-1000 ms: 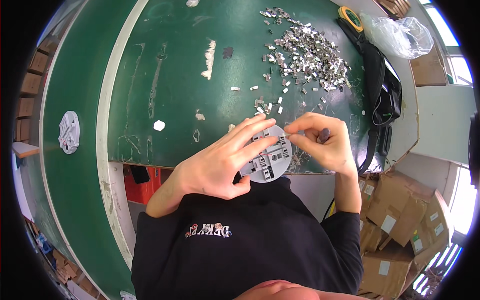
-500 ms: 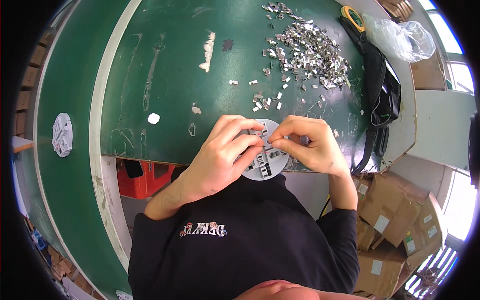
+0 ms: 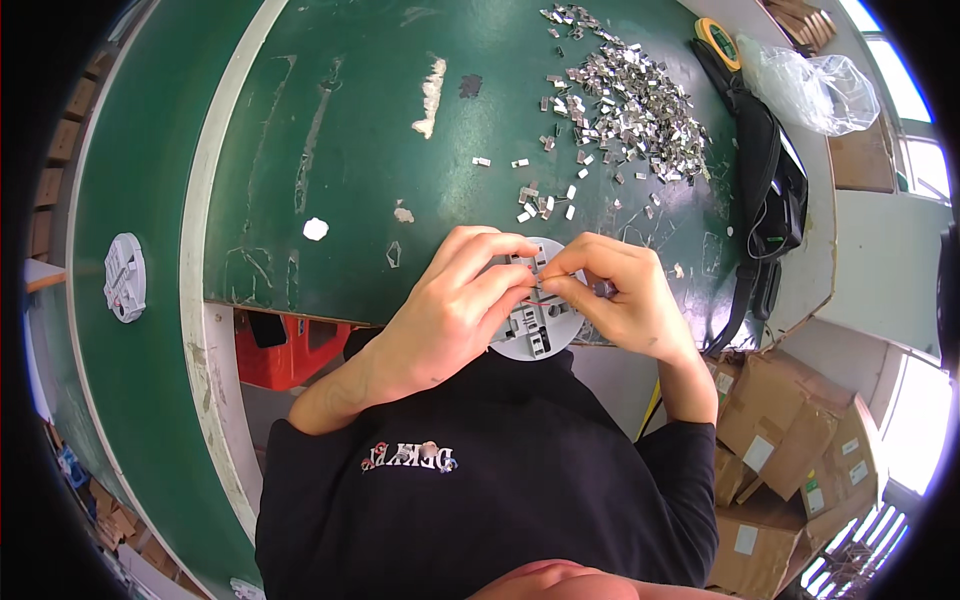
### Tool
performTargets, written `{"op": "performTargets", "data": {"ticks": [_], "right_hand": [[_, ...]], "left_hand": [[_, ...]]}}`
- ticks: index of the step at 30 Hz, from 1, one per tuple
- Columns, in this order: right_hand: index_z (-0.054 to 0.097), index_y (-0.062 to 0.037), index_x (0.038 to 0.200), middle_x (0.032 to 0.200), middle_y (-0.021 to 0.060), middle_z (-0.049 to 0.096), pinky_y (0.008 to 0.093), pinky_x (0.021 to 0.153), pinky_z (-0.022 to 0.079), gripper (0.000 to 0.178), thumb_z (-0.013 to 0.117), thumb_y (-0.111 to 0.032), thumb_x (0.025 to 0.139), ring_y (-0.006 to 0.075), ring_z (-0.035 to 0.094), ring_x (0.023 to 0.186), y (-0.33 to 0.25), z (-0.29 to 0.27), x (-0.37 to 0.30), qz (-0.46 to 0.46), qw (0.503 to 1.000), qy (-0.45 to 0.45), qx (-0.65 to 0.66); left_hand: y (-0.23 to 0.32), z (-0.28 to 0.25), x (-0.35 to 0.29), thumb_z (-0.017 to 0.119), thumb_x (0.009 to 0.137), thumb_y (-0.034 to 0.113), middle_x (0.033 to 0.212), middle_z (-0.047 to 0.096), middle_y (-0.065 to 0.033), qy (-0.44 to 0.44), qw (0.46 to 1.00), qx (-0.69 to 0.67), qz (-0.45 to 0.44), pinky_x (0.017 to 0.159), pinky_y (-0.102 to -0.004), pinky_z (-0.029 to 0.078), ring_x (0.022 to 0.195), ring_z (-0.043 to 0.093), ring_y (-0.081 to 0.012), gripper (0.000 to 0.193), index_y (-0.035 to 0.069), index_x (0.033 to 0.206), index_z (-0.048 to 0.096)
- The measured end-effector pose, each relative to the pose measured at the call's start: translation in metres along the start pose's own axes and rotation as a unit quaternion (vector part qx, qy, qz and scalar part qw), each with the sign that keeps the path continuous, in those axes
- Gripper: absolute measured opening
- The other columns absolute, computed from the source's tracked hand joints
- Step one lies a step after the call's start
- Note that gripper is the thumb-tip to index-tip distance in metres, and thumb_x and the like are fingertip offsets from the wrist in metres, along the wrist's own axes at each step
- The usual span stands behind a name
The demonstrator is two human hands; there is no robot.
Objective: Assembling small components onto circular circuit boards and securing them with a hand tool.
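A round light-grey plastic base (image 3: 555,338) with moulded slots and small fittings is at the bench edge, close against my body. Over its upper part, my left hand (image 3: 462,292) has its thumb and fingertips pinched together on thin wiring. A red wire (image 3: 543,302) shows beside those fingertips. From the other side, my right hand (image 3: 622,292) pinches at the same wiring, its fingertips almost touching the left ones. A dark, blunt-ended rod-like piece (image 3: 605,289) pokes out from the right hand's curled fingers; its kind is hidden.
A heap of small metal-and-white pieces (image 3: 640,115) covers the bench's far right, with several strays nearer. Beside it are a black bag (image 3: 770,180), a yellow tape roll (image 3: 717,43) and a clear plastic bag (image 3: 815,90). Another grey base (image 3: 126,278) rests on the left strip.
The view has shifted slightly, so the bench items appear a little to the right. Both hands remain pinched over the base, with small finger movements at the wiring.
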State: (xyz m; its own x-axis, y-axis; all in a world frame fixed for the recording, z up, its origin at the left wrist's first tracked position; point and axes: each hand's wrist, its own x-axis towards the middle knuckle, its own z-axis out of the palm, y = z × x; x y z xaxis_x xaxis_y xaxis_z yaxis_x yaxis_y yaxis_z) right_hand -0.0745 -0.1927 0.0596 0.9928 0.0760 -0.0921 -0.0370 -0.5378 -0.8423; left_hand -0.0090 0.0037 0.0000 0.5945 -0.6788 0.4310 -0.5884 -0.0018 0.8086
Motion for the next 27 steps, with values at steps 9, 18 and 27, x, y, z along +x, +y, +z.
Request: {"op": "performTargets", "data": {"ticks": [9, 18, 27], "right_hand": [[0.067, -0.0022, 0.093, 0.089, 0.0058, 0.067, 0.028, 0.054, 0.046, 0.012, 0.069, 0.004, 0.083, 0.0166, 0.057, 0.062, 0.013, 0.017, -0.003, -0.136, 0.986, 0.028, -0.094], [0.069, -0.0006, 0.093, 0.087, 0.0077, 0.068, 0.0247, 0.054, 0.044, 0.014, 0.072, 0.008, 0.082, 0.0137, 0.055, 0.061, 0.01, 0.019, -0.002, -0.1, 0.99, 0.066, -0.075], [0.069, -0.0007, 0.093, 0.087, 0.0086, 0.068, 0.0253, 0.053, 0.046, 0.016, 0.072, 0.008, 0.081, 0.015, 0.056, 0.061, 0.015, 0.023, 0.001, -0.141, 0.981, 0.077, -0.105]], "left_hand": [[0.009, 0.0, -0.01, 0.071, 0.08, -0.006, 0.123, 0.058, -0.0093, 0.046, 0.998, 0.048, -0.024, 0.088, -0.034, 0.049, 0.104, 0.054, -0.0266, 0.02, -0.001, 0.099, 0.064], [0.001, -0.003, 0.001, 0.071, 0.08, -0.007, 0.119, 0.058, -0.0099, 0.024, 0.999, 0.026, -0.035, 0.083, -0.032, 0.049, 0.097, 0.053, -0.0241, 0.02, -0.001, 0.098, 0.064], [-0.001, 0.002, -0.006, 0.07, 0.079, -0.008, 0.118, 0.058, -0.01, 0.062, 0.997, 0.017, -0.032, 0.077, -0.0294, 0.048, 0.098, 0.053, -0.0234, 0.021, -0.001, 0.098, 0.064]]}}
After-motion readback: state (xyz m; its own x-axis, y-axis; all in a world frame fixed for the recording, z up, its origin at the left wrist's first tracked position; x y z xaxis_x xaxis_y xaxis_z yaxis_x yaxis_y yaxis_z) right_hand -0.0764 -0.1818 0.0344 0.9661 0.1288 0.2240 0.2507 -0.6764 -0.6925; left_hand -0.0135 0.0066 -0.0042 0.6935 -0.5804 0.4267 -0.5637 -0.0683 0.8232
